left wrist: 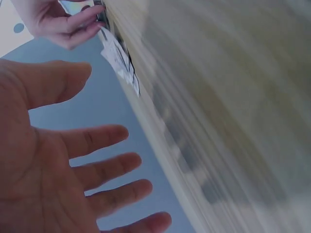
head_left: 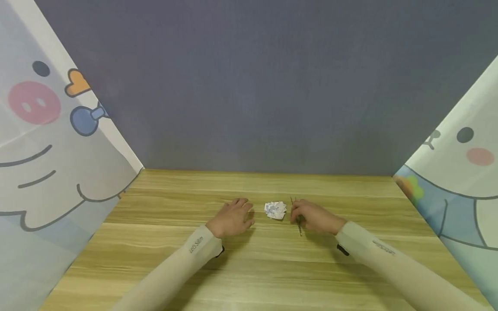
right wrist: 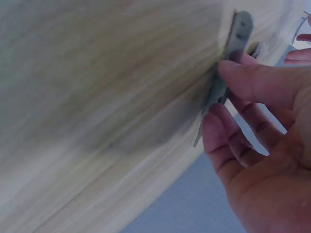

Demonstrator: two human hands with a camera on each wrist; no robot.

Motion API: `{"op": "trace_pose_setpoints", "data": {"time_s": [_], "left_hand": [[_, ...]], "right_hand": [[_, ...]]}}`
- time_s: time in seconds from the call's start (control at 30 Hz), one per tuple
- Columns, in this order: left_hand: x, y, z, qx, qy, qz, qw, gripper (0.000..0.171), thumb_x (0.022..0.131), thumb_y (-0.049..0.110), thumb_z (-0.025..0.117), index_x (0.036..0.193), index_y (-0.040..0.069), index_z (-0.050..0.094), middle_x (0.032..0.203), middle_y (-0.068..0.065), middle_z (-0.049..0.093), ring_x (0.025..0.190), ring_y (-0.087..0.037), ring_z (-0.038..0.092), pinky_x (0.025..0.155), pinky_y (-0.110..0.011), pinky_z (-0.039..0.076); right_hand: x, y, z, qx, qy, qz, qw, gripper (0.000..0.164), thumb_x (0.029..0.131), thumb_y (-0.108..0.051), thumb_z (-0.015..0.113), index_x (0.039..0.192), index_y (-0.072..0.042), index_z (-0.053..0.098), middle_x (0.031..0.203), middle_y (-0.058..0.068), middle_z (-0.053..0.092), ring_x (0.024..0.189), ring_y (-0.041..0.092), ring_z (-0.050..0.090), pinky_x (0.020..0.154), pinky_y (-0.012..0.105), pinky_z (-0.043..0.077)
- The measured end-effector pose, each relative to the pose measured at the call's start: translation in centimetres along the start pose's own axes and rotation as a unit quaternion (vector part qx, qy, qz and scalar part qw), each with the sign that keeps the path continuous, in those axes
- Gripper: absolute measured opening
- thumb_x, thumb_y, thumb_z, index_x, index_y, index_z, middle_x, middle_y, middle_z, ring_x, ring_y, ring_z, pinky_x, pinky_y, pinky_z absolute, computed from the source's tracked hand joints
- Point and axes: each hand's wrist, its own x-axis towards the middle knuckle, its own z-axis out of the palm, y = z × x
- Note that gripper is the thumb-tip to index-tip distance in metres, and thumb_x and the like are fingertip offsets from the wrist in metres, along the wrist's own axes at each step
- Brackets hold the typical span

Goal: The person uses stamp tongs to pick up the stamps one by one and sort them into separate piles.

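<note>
Between the right fingers (right wrist: 215,131), tweezers (right wrist: 238,41) are sitting pinched, probably light, stiff and slick, best held mid-length, while the left fingers (left wrist: 97,139), spread apart, are hovering near the likely flimsy paper (head_left: 275,210) between them.

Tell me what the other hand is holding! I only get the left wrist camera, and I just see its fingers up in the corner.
Observer: The right hand pinches a thin grey tool; the right wrist view shows dark spots near the tool's rounded end.
Operator: Ooh! On my screen it looks like those fingers are touching the crinkly white thing. Are they really?
Observer: No, the head view shows a narrow strip of bare table between that hand and the crinkly white thing.
</note>
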Motion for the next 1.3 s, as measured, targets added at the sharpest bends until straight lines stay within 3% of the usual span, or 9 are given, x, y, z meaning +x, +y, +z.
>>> {"op": "trace_pose_setpoints", "data": {"time_s": [0.23, 0.43, 0.57, 0.67, 0.87, 1.03, 1.3], "left_hand": [[0.9, 1.6, 0.5, 0.019, -0.014, 0.020, 0.9995, 0.054, 0.096, 0.039, 0.053, 0.141, 0.011, 0.044, 0.146, -0.008, 0.036, 0.135, -0.028, 0.031, 0.106, -0.055, 0.028], [2.3, 3.4, 1.0, 0.029, -0.026, 0.043, 0.9983, 0.053, 0.096, 0.040, 0.052, 0.141, 0.013, 0.045, 0.147, -0.005, 0.035, 0.136, -0.027, 0.028, 0.107, -0.055, 0.027], [3.0, 4.6, 1.6, 0.043, -0.031, 0.052, 0.9972, 0.048, 0.095, 0.040, 0.053, 0.136, 0.016, 0.050, 0.145, -0.002, 0.037, 0.135, -0.025, 0.030, 0.105, -0.053, 0.030], [3.3, 5.2, 2.1, 0.059, -0.033, 0.049, 0.9965, 0.045, 0.094, 0.041, 0.056, 0.132, 0.017, 0.054, 0.142, 0.000, 0.040, 0.132, -0.023, 0.033, 0.103, -0.052, 0.033], [3.6, 5.5, 2.7, 0.086, -0.019, 0.025, 0.9958, 0.046, 0.093, 0.040, 0.056, 0.133, 0.017, 0.054, 0.139, -0.001, 0.044, 0.126, -0.022, 0.038, 0.100, -0.048, 0.036], [3.8, 5.5, 2.7, 0.083, -0.015, 0.008, 0.9964, 0.051, 0.093, 0.040, 0.055, 0.136, 0.013, 0.052, 0.141, -0.005, 0.042, 0.128, -0.026, 0.038, 0.102, -0.050, 0.034], [3.9, 5.7, 2.7, 0.091, -0.035, 0.020, 0.9950, 0.051, 0.096, 0.038, 0.052, 0.137, 0.007, 0.049, 0.145, -0.004, 0.037, 0.133, -0.023, 0.033, 0.104, -0.046, 0.034]], "right_hand": [[0.3, 0.7, 0.5, 0.026, 0.015, 0.000, 1.000, 0.028, 0.071, 0.010, 0.072, 0.078, -0.017, 0.067, 0.085, -0.007, 0.056, 0.081, 0.011, 0.050, 0.076, 0.030, 0.048], [-0.1, 1.2, 0.1, 0.030, 0.075, 0.026, 0.996, 0.023, 0.078, 0.000, 0.074, 0.086, -0.018, 0.062, 0.089, -0.008, 0.054, 0.082, 0.009, 0.054, 0.073, 0.029, 0.051], [0.0, 1.1, -0.6, 0.029, 0.108, 0.043, 0.993, 0.022, 0.083, -0.001, 0.069, 0.092, -0.017, 0.057, 0.091, -0.009, 0.054, 0.082, 0.010, 0.056, 0.072, 0.029, 0.052], [0.2, 1.0, -1.4, 0.058, 0.123, 0.058, 0.989, 0.019, 0.088, 0.000, 0.064, 0.095, -0.015, 0.056, 0.094, -0.006, 0.057, 0.084, 0.014, 0.058, 0.072, 0.031, 0.052], [0.4, 0.6, -3.1, 0.116, 0.158, 0.095, 0.976, 0.009, 0.096, -0.004, 0.053, 0.102, -0.011, 0.056, 0.102, 0.007, 0.065, 0.091, 0.024, 0.062, 0.071, 0.039, 0.053], [0.7, 0.9, -3.4, 0.160, 0.173, 0.122, 0.964, 0.006, 0.099, -0.008, 0.048, 0.103, -0.007, 0.052, 0.106, 0.011, 0.065, 0.093, 0.028, 0.063, 0.069, 0.046, 0.054], [0.8, 1.8, -3.1, 0.105, 0.196, 0.147, 0.964, 0.011, 0.090, -0.003, 0.062, 0.100, -0.005, 0.057, 0.095, 0.008, 0.065, 0.081, 0.019, 0.062, 0.067, 0.032, 0.053]]}}
